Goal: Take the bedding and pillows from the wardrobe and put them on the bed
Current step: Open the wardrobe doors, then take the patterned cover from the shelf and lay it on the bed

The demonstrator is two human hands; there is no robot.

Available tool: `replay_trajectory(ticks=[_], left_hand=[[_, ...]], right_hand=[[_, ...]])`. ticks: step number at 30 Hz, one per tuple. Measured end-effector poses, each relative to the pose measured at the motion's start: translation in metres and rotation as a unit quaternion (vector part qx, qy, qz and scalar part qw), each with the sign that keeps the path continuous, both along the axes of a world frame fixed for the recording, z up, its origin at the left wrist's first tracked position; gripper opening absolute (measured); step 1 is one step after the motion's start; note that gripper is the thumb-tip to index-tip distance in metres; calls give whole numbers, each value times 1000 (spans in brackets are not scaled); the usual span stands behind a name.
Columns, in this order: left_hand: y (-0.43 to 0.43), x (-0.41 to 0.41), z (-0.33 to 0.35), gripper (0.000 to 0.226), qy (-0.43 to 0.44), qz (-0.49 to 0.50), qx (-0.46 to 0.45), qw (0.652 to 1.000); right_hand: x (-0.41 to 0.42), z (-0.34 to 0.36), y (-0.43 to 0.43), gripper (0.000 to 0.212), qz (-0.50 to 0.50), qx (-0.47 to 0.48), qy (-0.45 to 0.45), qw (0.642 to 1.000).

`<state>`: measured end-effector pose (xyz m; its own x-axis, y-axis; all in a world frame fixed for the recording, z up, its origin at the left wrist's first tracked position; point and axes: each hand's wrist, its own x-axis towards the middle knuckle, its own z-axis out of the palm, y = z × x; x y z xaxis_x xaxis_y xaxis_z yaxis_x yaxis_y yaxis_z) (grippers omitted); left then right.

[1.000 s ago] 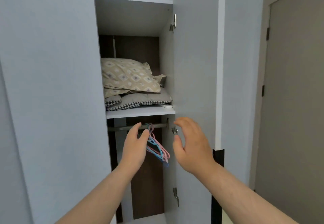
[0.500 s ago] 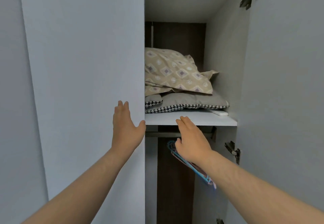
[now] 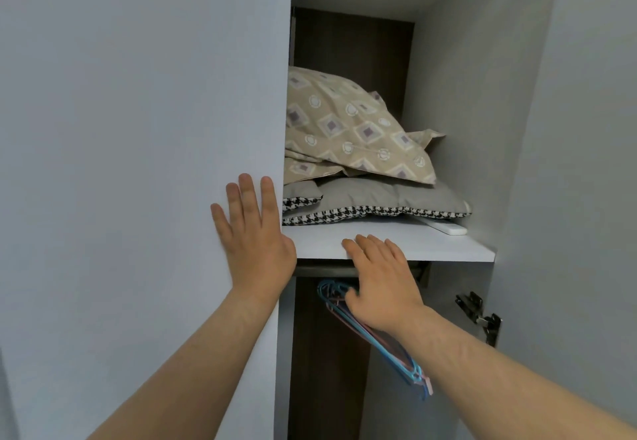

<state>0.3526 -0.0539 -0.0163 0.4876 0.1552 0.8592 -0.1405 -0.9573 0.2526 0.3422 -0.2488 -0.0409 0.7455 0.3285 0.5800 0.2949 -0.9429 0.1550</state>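
A beige pillow [image 3: 348, 129] with a diamond pattern lies on top of a grey pad with a houndstooth edge [image 3: 375, 203], both on the wardrobe's white shelf [image 3: 444, 248]. My left hand [image 3: 253, 236] is pressed flat, fingers spread, against the left wardrobe door [image 3: 144, 164] near its edge. My right hand [image 3: 382, 284] rests with its fingertips on the shelf's front edge, holding nothing. The pillow's left part is hidden behind the door.
Blue and pink hangers [image 3: 386, 343] hang from a rail under the shelf, behind my right hand. A small white flat object [image 3: 448, 228] lies on the shelf at the right. The right door [image 3: 586, 181] stands open, with a hinge [image 3: 481, 315] on it.
The view has come closer to the wardrobe. My left hand went from the hanger rail to the left door's edge; my right hand rose to the shelf's front edge.
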Motion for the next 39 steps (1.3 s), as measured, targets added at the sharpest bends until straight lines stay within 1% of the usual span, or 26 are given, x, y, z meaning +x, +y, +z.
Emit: replay_trajectory(ticks=[4, 9, 11, 13, 15, 17, 19, 21, 23, 26, 27, 28, 30, 34, 37, 39], left_hand=[[2, -28, 3, 105, 9, -21, -18, 1000], [10, -99, -2, 116, 30, -78, -48, 995], [18, -137, -4, 112, 26, -101, -59, 993], [28, -175, -3, 106, 28, -115, -93, 989], [41, -214, 0, 103, 39, -115, -121, 985], [53, -250, 4, 100, 39, -125, -153, 979], [66, -282, 5, 97, 46, -120, -201, 971], [81, -310, 5, 92, 62, -95, -246, 963], [100, -332, 4, 83, 62, -69, -275, 957], [130, -358, 5, 57, 40, -22, -290, 956], [137, -363, 5, 47, 30, -11, -300, 953], [145, -370, 7, 39, 18, -4, -309, 951], [161, -383, 10, 28, 5, 1, -324, 946], [200, -400, 8, 25, 10, 4, -337, 942], [226, -407, 6, 35, -1, 10, -339, 941], [240, -410, 3, 43, -7, 14, -349, 937]], right_hand=[[-8, 7, 3, 75, -3, 10, 23, 1000], [-22, 21, 6, 81, -12, 36, 103, 994], [-31, 29, 7, 81, -16, 46, 144, 988], [-41, 40, 11, 76, -21, 80, 177, 981], [-56, 50, 21, 64, 0, 158, 203, 966], [-80, 56, 40, 59, 65, 258, 251, 931], [-107, 62, 71, 55, 144, 333, 280, 889], [-138, 76, 111, 47, 229, 375, 302, 846], [-175, 97, 153, 38, 316, 419, 328, 785], [-237, 129, 211, 36, 411, 460, 383, 688], [-255, 136, 227, 36, 434, 458, 409, 659], [-271, 142, 244, 39, 454, 450, 427, 639], [-294, 147, 273, 45, 476, 434, 442, 623], [-318, 142, 319, 47, 485, 414, 463, 616], [-325, 137, 346, 50, 476, 418, 471, 614], [-326, 134, 361, 47, 472, 418, 479, 611]])
